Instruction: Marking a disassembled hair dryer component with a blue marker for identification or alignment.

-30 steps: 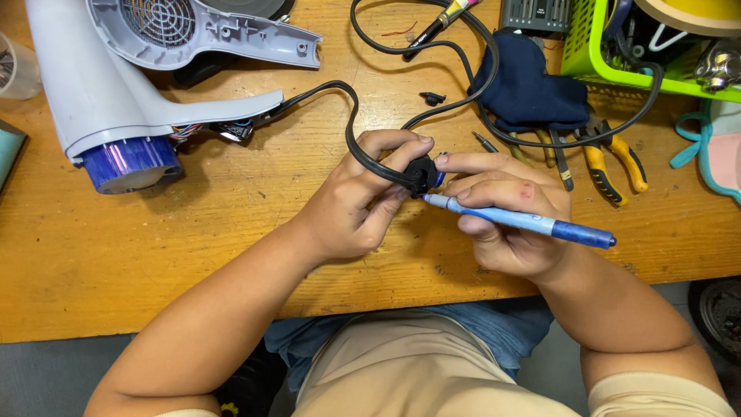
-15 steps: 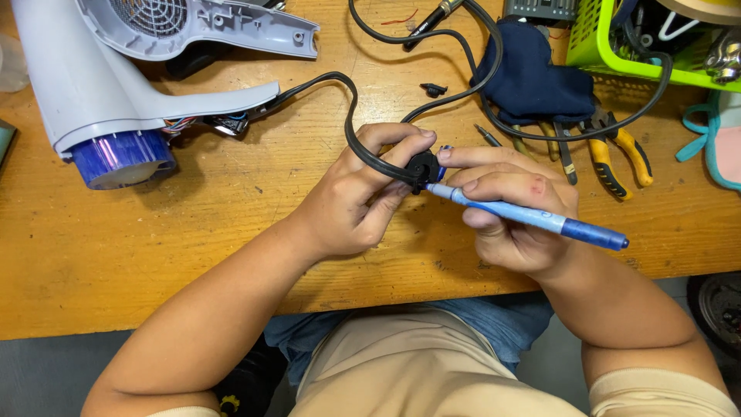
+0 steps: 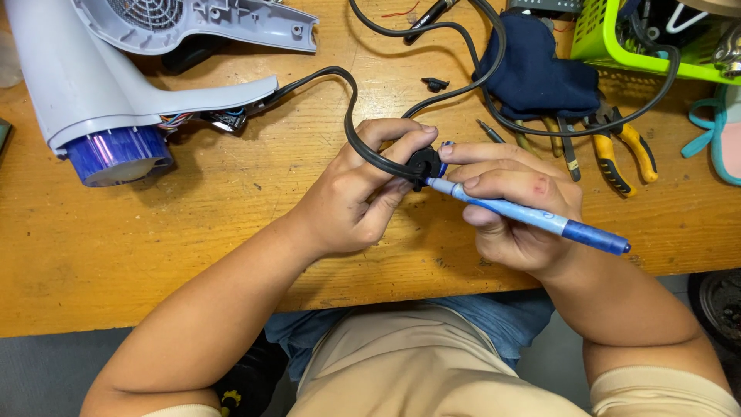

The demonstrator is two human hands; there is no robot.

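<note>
My left hand (image 3: 356,193) pinches a small black round part (image 3: 423,164) on the black power cord (image 3: 351,108) above the wooden bench. My right hand (image 3: 515,208) grips a blue-handled screwdriver (image 3: 540,219), whose tip meets that black part. The cord runs left to an opened grey hair dryer body (image 3: 93,85) with a blue nozzle (image 3: 117,154) and exposed coloured wires (image 3: 185,120). The dryer's detached grey shell half (image 3: 208,19) lies at the top.
A dark blue cloth (image 3: 532,73) lies at upper right with yellow-handled pliers (image 3: 617,150) beside it. A lime-green basket (image 3: 617,46) stands in the top right corner. A small black piece (image 3: 436,82) rests on the bench (image 3: 193,255). A teal item (image 3: 714,131) sits at the right edge.
Both hands stay on the black part and screwdriver. The view has shifted slightly, so the dryer and the hands appear a little higher in frame.
</note>
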